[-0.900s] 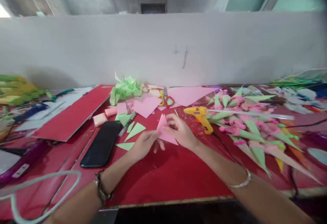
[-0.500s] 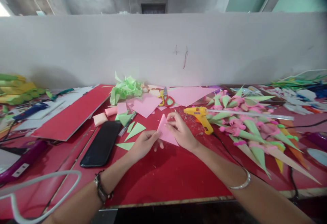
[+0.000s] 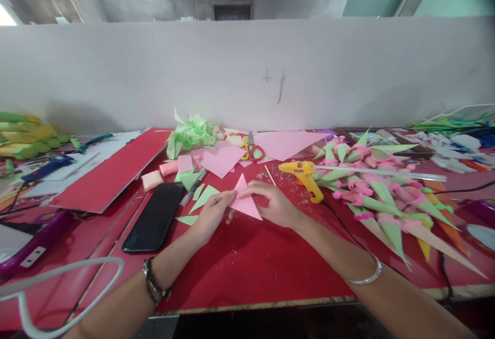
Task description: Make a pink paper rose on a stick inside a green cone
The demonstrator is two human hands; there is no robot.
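Note:
Between my hands, above the red tabletop, is a pink triangular piece of paper (image 3: 247,207) with its tip pointing away from me. My left hand (image 3: 214,212) pinches its left edge between thumb and fingers. My right hand (image 3: 276,205) grips the right side, its index finger lying across the upper part. A thin wooden stick (image 3: 270,175) lies just beyond the right hand. Light green paper pieces (image 3: 204,198) and a pen (image 3: 194,187) lie left of my left hand. Scissors (image 3: 253,150) with yellow and red handles rest farther back on pink paper sheets (image 3: 222,159).
A yellow glue gun (image 3: 305,176) with a clear glue stick lies right of centre, its cord running toward the front edge. Many paper cones (image 3: 382,194) are heaped at the right. A black phone (image 3: 154,220), a red board (image 3: 112,171) and crumpled green paper (image 3: 191,135) stand left.
The pink paper has shifted slightly left and turned flatter, showing more of its face. My right hand has moved left and lowered its fingers over it, uncovering the wooden stick.

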